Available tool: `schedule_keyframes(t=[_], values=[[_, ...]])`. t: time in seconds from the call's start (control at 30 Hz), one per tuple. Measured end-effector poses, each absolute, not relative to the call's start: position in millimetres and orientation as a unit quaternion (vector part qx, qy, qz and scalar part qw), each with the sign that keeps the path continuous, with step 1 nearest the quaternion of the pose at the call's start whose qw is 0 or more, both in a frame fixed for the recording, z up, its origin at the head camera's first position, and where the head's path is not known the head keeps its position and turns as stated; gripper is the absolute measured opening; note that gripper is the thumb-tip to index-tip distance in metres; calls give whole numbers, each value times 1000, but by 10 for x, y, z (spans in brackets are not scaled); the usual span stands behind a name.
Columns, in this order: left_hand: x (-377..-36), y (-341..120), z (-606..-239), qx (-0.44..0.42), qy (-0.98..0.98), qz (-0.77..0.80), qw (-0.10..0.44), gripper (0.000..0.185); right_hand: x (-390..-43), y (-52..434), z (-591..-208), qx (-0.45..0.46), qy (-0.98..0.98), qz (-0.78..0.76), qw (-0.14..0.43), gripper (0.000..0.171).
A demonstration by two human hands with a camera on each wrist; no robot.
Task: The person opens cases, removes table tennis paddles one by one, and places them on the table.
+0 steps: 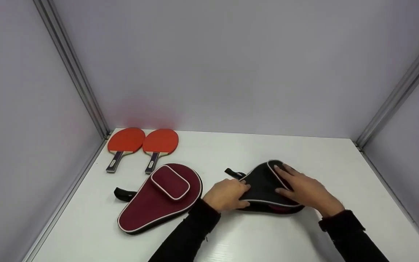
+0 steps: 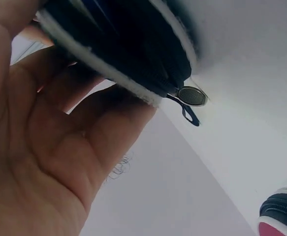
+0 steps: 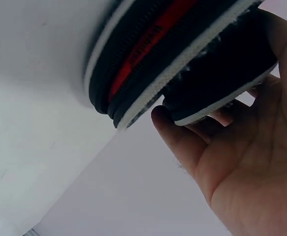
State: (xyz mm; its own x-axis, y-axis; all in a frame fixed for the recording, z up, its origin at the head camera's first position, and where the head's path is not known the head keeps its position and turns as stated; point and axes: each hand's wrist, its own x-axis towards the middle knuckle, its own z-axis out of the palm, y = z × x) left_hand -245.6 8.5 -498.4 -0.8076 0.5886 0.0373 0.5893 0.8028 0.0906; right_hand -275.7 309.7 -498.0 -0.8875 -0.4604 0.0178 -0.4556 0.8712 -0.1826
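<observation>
In front of you lies the white table, boxed in by pale walls on three sides. The biggest thing on it is the maroon paddle case, zipped shut and lying flat to the left of centre, its pocket facing up and a black strap sticking out at its narrow end.

Just right of it sits the black paddle case, the one you are working on, near the middle of the table and toward the front edge. Its flap is partly open; the right wrist view shows a red paddle face inside, between the two zipper edges.

Your right hand rests on top of the black case, fingers spread and fairly straight, pressing on the white-piped lid with the thumb under its edge. Your left hand grips the case's near-left edge, fingers curled round the rim.

At the back left corner two red paddles lie side by side, handles pointing toward you, well apart from your hands.

Smallest of all, the zipper pull hangs from the black case's edge just beyond your left fingers.
</observation>
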Motion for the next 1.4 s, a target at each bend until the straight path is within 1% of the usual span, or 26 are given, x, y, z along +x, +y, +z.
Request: schedule_keyframes(t=[0.07, 0.1, 0.2, 0.3, 0.4, 0.57, 0.7, 0.77, 0.83, 0.9, 0.97, 1.03, 1.13, 1.2, 1.27, 1.33, 1.4], values=[[-2475, 71, -4979, -309, -949, -67, 19, 25, -2732, 3106, -4922, -235, 967, -98, 1, 79], [-2485, 64, -4979, -306, -949, -76, 28, 20, -2715, 3109, -4886, -235, 967, -101, -9, 78], [-2515, 51, -4976, -293, -950, -94, 54, 19, -2655, 3111, -4767, -232, 965, -116, -43, 73], [-2530, 46, -4974, -282, -952, -98, 73, 17, -2594, 3113, -4659, -230, 959, -139, -93, 65], [-2540, 47, -4967, -274, -951, -107, 95, 17, -2545, 3108, -4611, -231, 947, -159, -155, 58], [-2552, 43, -4952, -252, -952, -120, 128, 13, -2528, 3075, -4655, -252, 911, -176, -275, 43], [-2574, 26, -4949, -234, -954, -135, 131, 9, -2559, 3063, -4712, -250, 879, -193, -356, 36], [-2589, 13, -4944, -226, -955, -145, 129, 10, -2565, 3064, -4733, -243, 867, -209, -382, 36], [-2604, -2, -4942, -217, -954, -159, 129, 12, -2561, 3059, -4762, -240, 860, -217, -393, 37], [-2618, -22, -4934, -210, -953, -170, 137, 14, -2553, 3034, -4805, -251, 862, -210, -387, 36], [-2632, -44, -4932, -204, -951, -177, 150, 14, -2535, 2981, -4871, -267, 873, -185, -364, 36], [-2645, -69, -4935, -197, -949, -183, 162, 14, -2509, 2896, -4956, -280, 889, -160, -326, 37], [-2665, -105, -4951, -188, -947, -187, 179, 16, -2450, 2736, -5092, -284, 915, -139, -251, 41], [-2674, -129, -4961, -184, -945, -188, 192, 16, -2410, 2628, -5173, -272, 932, -135, -197, 51], [-2678, -152, -4969, -185, -943, -186, 206, 17, -2373, 2543, -5239, -257, 946, -130, -149, 64], [-2683, -174, -4971, -187, -940, -182, 220, 19, -2338, 2485, -5285, -239, 957, -123, -108, 78], [-2687, -191, -4970, -190, -937, -181, 230, 23, -2310, 2455, -5312, -226, 964, -118, -76, 87]])
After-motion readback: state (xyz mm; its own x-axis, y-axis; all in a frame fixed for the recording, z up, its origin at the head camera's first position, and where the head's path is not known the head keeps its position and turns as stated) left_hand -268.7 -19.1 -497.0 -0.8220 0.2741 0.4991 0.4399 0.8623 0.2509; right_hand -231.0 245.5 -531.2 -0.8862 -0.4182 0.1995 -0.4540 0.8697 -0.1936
